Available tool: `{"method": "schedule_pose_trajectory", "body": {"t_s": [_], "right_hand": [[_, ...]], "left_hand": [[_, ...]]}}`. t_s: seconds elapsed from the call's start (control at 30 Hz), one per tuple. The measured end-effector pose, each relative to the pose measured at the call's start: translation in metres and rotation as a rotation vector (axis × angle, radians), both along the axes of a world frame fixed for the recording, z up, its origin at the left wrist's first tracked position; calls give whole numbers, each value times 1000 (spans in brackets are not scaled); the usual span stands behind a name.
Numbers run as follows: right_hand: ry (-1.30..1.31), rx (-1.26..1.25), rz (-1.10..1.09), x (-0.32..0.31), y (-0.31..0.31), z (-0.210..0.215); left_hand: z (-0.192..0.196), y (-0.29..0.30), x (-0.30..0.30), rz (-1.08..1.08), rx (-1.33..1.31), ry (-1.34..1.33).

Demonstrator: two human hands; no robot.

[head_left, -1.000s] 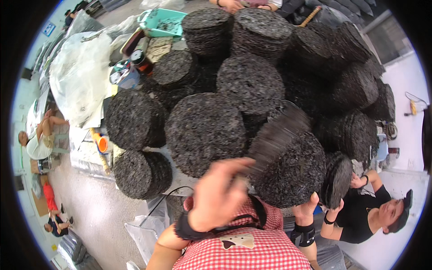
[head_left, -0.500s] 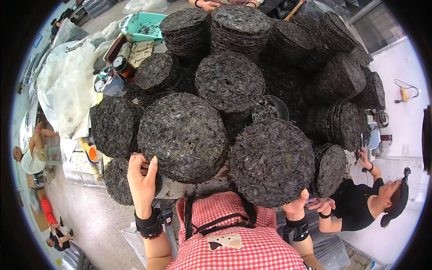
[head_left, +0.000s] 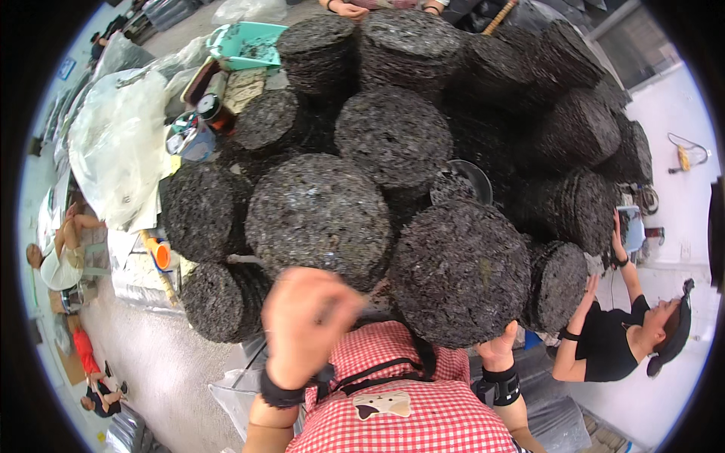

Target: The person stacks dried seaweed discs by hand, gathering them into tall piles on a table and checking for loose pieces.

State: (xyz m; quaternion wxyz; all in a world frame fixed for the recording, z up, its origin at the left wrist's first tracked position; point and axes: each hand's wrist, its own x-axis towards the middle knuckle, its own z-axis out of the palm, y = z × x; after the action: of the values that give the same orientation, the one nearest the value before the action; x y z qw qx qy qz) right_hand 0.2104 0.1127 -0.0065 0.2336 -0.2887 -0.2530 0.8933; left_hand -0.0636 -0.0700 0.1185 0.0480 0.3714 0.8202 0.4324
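Dark round sheets of dried seaweed stand in stacks across the work table. My left hand (head_left: 306, 321) is in front of the near edge of the middle seaweed stack (head_left: 321, 215). Its fingers look curled but are smeared by motion, so I cannot make out anything in them. My right hand (head_left: 497, 349) grips the near edge of a seaweed round (head_left: 461, 272) on the right, thumb up at the rim and fingers hidden underneath. Behind that round a metal bowl (head_left: 472, 181) with seaweed scraps is partly covered.
More seaweed stacks (head_left: 393, 136) crowd the back and both sides. At the left are a teal basket (head_left: 226, 45), a dark bottle (head_left: 215, 113), clear plastic sheeting (head_left: 117, 151) and an orange tape roll (head_left: 158, 253). A co-worker (head_left: 623, 340) reaches in from the right.
My left hand has left the rim of the middle stack and moved right and toward me. My right hand stays at its round. The co-worker's hands have moved up to the right-hand stacks.
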Motion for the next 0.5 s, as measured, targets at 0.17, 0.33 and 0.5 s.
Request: {"method": "schedule_pose_trajectory", "body": {"t_s": [0.17,0.33,0.5], "right_hand": [[-32,82,-8,-23,-11,21],[-81,125,-33,-15,-14,19],[-106,146,-63,-11,-11,14]], "left_hand": [[-26,48,59,-580,74,-80],[-27,59,71,-582,36,-94],[-25,58,71,-592,95,-183]]}}
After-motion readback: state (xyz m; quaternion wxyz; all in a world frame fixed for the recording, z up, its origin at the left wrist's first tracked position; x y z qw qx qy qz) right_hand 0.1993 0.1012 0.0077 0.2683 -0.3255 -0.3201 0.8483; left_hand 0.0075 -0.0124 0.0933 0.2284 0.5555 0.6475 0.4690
